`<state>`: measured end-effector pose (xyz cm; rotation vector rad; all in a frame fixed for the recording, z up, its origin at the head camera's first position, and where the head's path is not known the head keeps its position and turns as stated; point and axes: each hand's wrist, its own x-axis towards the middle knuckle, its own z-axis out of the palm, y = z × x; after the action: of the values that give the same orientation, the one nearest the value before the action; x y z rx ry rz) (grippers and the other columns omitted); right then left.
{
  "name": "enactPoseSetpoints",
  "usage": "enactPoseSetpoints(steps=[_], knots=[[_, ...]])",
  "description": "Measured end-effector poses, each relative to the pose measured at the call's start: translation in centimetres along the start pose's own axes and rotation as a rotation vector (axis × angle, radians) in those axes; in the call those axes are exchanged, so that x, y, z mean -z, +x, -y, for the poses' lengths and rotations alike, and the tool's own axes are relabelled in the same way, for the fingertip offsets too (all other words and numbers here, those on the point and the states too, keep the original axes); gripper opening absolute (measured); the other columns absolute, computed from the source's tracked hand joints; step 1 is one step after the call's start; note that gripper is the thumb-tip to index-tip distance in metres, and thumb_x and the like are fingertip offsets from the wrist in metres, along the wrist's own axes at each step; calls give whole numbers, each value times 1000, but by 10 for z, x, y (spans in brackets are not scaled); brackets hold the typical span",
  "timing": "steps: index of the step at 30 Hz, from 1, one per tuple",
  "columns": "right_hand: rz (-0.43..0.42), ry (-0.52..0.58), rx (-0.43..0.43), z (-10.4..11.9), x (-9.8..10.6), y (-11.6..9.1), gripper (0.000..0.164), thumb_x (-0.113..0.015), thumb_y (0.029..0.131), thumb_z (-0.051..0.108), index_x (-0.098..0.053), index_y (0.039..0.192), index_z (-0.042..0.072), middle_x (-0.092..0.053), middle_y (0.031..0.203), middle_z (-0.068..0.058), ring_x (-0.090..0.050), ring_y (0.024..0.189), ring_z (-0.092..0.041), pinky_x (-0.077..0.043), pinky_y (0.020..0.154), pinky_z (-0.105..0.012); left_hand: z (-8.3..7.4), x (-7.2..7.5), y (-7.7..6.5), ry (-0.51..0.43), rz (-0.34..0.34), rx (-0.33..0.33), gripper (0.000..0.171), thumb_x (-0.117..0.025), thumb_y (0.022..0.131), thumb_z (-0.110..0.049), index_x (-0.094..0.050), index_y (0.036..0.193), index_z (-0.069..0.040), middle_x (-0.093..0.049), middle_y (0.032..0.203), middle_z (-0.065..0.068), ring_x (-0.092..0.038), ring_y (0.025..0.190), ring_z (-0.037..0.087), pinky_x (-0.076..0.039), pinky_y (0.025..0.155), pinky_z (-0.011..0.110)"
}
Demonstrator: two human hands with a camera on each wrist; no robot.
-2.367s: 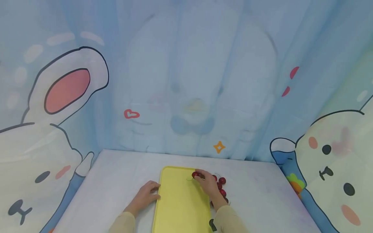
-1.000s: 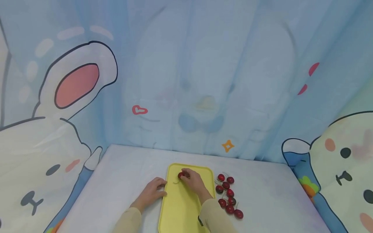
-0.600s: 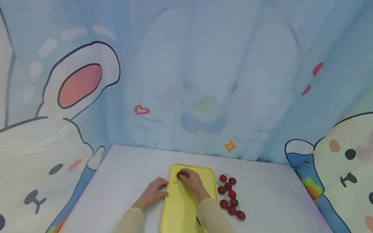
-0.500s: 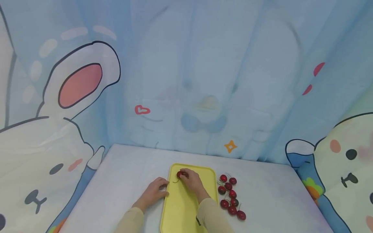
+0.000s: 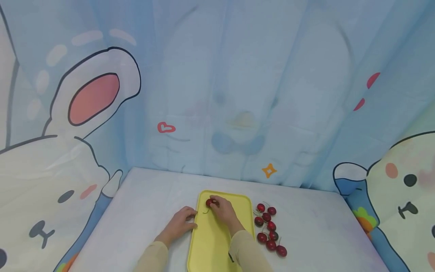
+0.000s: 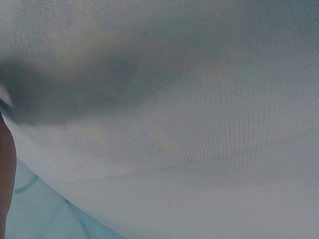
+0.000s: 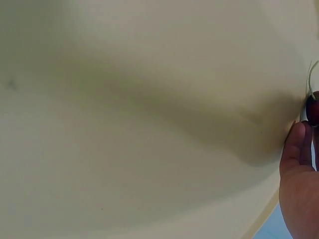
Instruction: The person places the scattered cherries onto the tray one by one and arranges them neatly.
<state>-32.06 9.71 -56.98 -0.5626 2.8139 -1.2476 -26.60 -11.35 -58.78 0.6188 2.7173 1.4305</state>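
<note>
In the head view a yellow tray lies on the white table. Over its far left part, my right hand pinches a dark red cherry between thumb and fingers, and a thin green stem hangs towards me. The right wrist view catches that cherry at the right edge, just beyond the fingertips. My left hand rests at the tray's left rim, thumb and fingers apart and touching the edge. Only a sliver of the left hand appears in the left wrist view.
Right of the tray lies a loose cluster of several cherries with stems, close to its rim. A blue curtain with cartoon animals hangs behind the table and along both sides.
My right hand has carried the cherry leftwards from the tray's far right corner to its far left part, then stayed there over the last second. The left hand keeps its place at the rim.
</note>
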Motion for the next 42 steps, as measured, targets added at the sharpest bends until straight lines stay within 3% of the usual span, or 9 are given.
enactPoseSetpoints(steps=[16, 26, 35, 42], knots=[[-28, -1, -26, -2, -4, 0, 29, -59, 96, 3, -60, 123, -5, -64, 117, -21, -64, 105, -35, -53, 91, -48, 3, -3, 0, 22, 9, 13, 40, -75, 83, -9, -63, 119, 4, -59, 114, 9, -61, 106, 28, -52, 95, 39], [-46, -8, -32, 1, -6, 3, 29, -59, 96, 3, -61, 123, -5, -65, 117, -21, -63, 107, -34, -53, 93, -47, -5, -3, 0, 22, 20, 44, 41, -75, 84, -11, -63, 120, 3, -59, 114, 9, -61, 106, 28, -52, 96, 41], [-24, -9, -80, 4, 4, 4, 34, -58, 97, 6, -56, 129, -5, -60, 125, -22, -61, 110, -36, -52, 94, -48, -5, 0, -1, 19, 10, 18, 40, -73, 85, -8, -62, 120, 6, -58, 115, 10, -61, 108, 29, -52, 96, 38], [-93, 9, -83, 0, 15, -2, 34, -59, 97, 10, -58, 128, -4, -60, 125, -21, -60, 111, -36, -53, 92, -48, -6, 1, -1, 16, 9, 47, 40, -73, 85, -9, -62, 121, 5, -58, 115, 9, -60, 109, 28, -51, 97, 39]])
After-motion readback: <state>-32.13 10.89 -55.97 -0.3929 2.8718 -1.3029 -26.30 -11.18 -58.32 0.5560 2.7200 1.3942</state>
